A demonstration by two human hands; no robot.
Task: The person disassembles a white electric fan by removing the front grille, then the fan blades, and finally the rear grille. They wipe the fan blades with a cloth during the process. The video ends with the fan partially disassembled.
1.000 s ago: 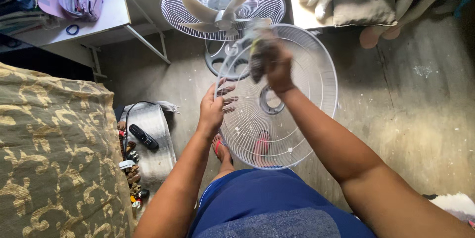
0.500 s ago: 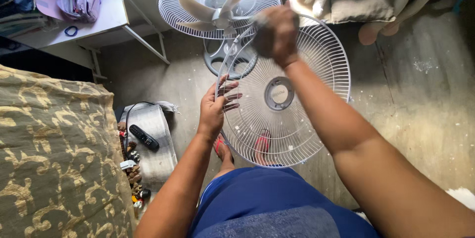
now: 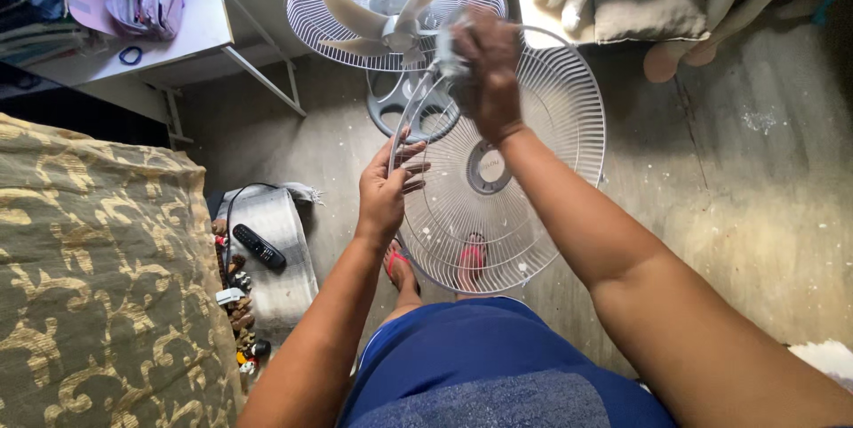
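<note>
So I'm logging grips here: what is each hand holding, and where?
The left hand grips the detached white fan grille at its left rim. The right hand presses a blurred cloth near the grille's top.

The detached fan grille [image 3: 533, 206], held upright between the left hand [image 3: 384, 190] and right hand [image 3: 487, 72], blocks the middle, and just behind it stand the fan [image 3: 391, 6] and its round base [image 3: 404, 108]. To the left, the patterned bed [image 3: 98, 277] and the mat [image 3: 275, 250] carrying a remote [image 3: 258, 247] crowd the floor beside the desk [image 3: 191, 32] leg. The bare floor [image 3: 746, 215] to the right of the grille lies open toward its far right edge.
</note>
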